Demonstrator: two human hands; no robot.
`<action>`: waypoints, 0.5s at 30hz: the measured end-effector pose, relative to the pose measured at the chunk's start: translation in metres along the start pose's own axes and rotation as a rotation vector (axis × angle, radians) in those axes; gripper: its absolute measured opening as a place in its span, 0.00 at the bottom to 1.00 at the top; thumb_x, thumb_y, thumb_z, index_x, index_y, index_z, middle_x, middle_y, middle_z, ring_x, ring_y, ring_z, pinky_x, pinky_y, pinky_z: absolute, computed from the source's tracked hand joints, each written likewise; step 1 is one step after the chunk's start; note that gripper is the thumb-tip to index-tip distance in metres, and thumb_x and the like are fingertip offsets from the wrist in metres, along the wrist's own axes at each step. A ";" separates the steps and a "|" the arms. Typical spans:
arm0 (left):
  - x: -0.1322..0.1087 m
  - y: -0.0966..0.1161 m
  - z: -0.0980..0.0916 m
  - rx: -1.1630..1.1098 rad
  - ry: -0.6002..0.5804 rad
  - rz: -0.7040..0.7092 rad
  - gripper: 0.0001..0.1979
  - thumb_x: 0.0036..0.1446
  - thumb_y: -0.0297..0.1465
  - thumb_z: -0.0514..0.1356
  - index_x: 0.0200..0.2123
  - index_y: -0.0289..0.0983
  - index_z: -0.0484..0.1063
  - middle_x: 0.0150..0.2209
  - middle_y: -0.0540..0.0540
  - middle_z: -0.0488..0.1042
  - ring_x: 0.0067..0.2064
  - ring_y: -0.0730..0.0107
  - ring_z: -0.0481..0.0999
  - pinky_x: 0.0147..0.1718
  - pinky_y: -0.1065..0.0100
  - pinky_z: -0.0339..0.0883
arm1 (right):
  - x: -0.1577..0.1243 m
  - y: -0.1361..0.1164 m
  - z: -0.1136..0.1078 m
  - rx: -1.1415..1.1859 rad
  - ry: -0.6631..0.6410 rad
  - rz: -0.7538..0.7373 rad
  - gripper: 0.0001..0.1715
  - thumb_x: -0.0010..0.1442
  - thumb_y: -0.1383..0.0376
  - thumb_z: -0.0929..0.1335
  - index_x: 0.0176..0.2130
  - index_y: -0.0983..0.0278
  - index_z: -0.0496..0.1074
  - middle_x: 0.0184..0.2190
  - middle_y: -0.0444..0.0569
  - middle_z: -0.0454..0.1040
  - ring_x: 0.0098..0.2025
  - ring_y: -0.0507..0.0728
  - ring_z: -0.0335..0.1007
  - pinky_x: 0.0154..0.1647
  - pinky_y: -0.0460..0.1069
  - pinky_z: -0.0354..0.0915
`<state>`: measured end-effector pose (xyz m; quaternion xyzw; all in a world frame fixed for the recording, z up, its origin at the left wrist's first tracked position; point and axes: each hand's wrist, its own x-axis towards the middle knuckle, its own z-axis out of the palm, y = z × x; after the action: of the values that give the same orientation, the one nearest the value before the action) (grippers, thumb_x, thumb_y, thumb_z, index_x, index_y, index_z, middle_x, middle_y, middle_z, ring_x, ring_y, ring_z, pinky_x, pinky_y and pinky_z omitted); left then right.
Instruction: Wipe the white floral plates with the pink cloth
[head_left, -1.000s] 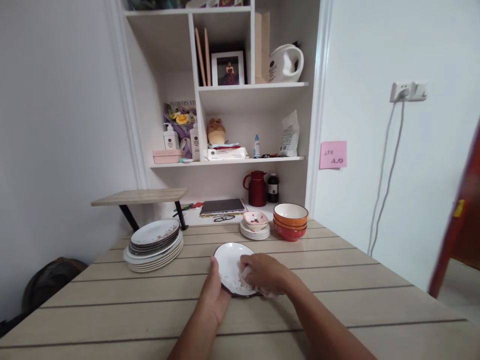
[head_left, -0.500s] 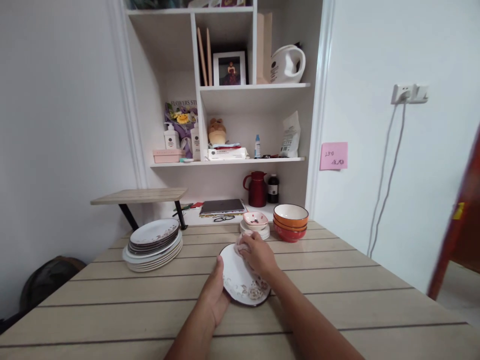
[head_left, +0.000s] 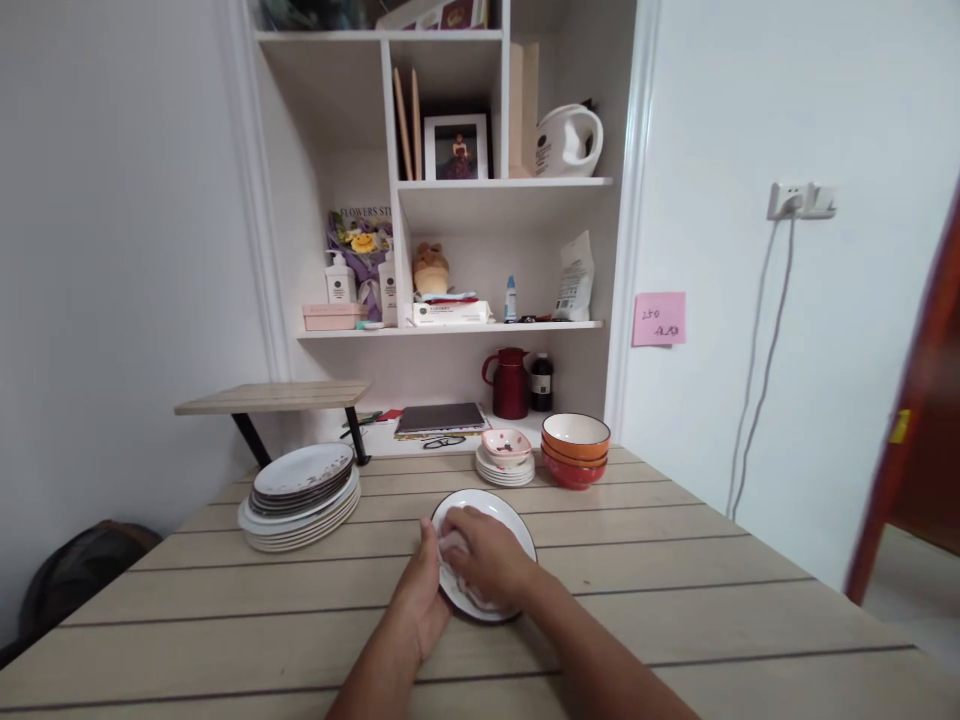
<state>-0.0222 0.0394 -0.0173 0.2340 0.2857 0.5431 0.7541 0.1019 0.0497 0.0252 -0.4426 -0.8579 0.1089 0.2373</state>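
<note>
A white plate (head_left: pixel 504 514) with a dark rim is held just above the table, tilted toward me. My left hand (head_left: pixel 424 592) grips its left edge, thumb over the rim and fingers underneath. Pressed on the upper face, my right hand (head_left: pixel 491 558) is closed around a pale cloth (head_left: pixel 452 543), which bunches out at the fingertips on the plate's left side. My right hand and wrist hide the lower part of the plate.
At the left of the table (head_left: pixel 637 560) stands a stack of plates (head_left: pixel 300 500) beside a small raised shelf (head_left: pixel 274 397). Farther back are small dishes (head_left: pixel 505 470) and stacked orange and red bowls (head_left: pixel 575 450). Behind are a laptop (head_left: pixel 441 417), glasses (head_left: pixel 444 441) and a red jug (head_left: pixel 511 383).
My right hand has slid the cloth from the plate's far edge down to its left side. The plate's floral pattern, visible earlier, is now covered by my hand. The camera view has shifted slightly.
</note>
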 end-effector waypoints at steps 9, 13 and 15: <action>0.013 -0.002 -0.009 -0.019 -0.002 -0.016 0.35 0.56 0.52 0.50 0.59 0.35 0.64 0.56 0.35 0.71 0.58 0.53 0.68 0.59 0.53 0.57 | 0.014 0.035 -0.007 -0.039 0.125 0.217 0.18 0.65 0.58 0.59 0.52 0.59 0.65 0.51 0.53 0.66 0.49 0.59 0.64 0.46 0.51 0.57; 0.009 0.002 -0.007 -0.049 0.025 0.010 0.33 0.59 0.49 0.50 0.59 0.35 0.63 0.55 0.35 0.73 0.56 0.54 0.71 0.58 0.53 0.58 | 0.000 0.041 -0.016 0.115 -0.113 0.004 0.33 0.63 0.53 0.62 0.64 0.55 0.54 0.62 0.54 0.55 0.61 0.62 0.55 0.57 0.54 0.54; 0.008 0.003 -0.007 -0.062 0.016 0.014 0.31 0.60 0.48 0.50 0.59 0.34 0.64 0.55 0.35 0.73 0.56 0.54 0.71 0.58 0.54 0.59 | -0.006 0.044 -0.020 0.185 -0.234 -0.002 0.51 0.53 0.55 0.70 0.67 0.54 0.44 0.68 0.55 0.42 0.63 0.63 0.53 0.58 0.54 0.54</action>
<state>-0.0273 0.0479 -0.0214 0.2081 0.2732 0.5588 0.7548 0.1467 0.0701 0.0230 -0.4024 -0.8663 0.2382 0.1757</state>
